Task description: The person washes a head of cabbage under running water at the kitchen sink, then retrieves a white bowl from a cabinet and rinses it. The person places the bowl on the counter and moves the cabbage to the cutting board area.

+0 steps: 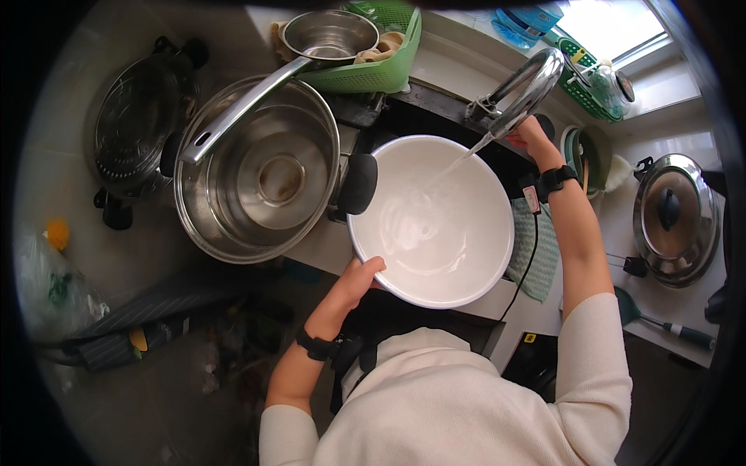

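A large white basin [492, 198] tilts over the dark sink [396, 119]. Around its near left rim, my left hand [360, 278] is closed, thumb on top. From the chrome faucet [548, 73] a stream of water [479, 145] runs into the basin, where some water swirls at the bottom. My right hand [535, 140] is just behind the spout, near the faucet's base. The spout hides part of its fingers, so what they touch cannot be made out.
Left of the basin stands a wide stainless-steel pot [233, 224] with black handles; a long-handled steel pan [329, 43] overhangs it from a green plastic basket [349, 81]. A lidded pan [676, 233], a spatula [688, 335] and a patterned cloth [536, 262] lie at the right.
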The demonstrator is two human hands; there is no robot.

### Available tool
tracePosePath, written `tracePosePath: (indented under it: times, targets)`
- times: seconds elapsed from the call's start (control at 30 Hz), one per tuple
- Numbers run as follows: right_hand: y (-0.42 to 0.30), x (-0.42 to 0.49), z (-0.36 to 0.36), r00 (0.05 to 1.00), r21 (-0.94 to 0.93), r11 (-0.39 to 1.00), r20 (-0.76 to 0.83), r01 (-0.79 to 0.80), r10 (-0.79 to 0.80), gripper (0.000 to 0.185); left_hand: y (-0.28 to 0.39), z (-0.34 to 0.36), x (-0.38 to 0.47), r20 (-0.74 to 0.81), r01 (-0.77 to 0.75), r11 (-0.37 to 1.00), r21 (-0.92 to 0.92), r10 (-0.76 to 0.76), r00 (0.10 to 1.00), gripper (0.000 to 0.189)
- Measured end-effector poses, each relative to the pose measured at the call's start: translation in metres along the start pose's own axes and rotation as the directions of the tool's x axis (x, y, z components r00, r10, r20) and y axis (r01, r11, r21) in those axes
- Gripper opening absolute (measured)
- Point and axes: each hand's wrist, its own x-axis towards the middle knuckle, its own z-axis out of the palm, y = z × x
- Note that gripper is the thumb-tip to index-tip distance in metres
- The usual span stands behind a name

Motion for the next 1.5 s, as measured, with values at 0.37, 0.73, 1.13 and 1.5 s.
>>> tracePosePath:
  times: [0.37, 0.73, 1.13, 1.5]
  targets:
    - [-0.006, -0.017, 0.012, 0.99, 0.38, 0.914, -0.083, 0.139, -0.116, 0.021, 0.005, 0.002, -0.004, 0.01, 0.01, 1.0, 0.029, -0.01, 1.0, 0.059]
    - [0.11, -0.13, 0.182, 0.881, -0.794, 0.4, 0.344, 0.457, -0.325, 0.072, -0.002, -0.005, 0.006, 0.039, 0.008, 0.999, 0.038, -0.009, 0.999, 0.052]
    - [0.09, -0.198, 0.183, 0.217, -0.139, 0.37, 0.96, 0.918, -0.177, 0.075, -0.005, -0.009, 0.009, 0.093, -0.051, 0.991, 0.121, 0.04, 0.995, 0.054]
    - [0.077, -0.107, 0.119, 0.469, -0.513, -0.273, 0.857, 0.814, -0.211, 0.078, -0.007, -0.009, 0.008, 0.048, -0.03, 0.994, 0.108, 0.025, 0.999, 0.052]
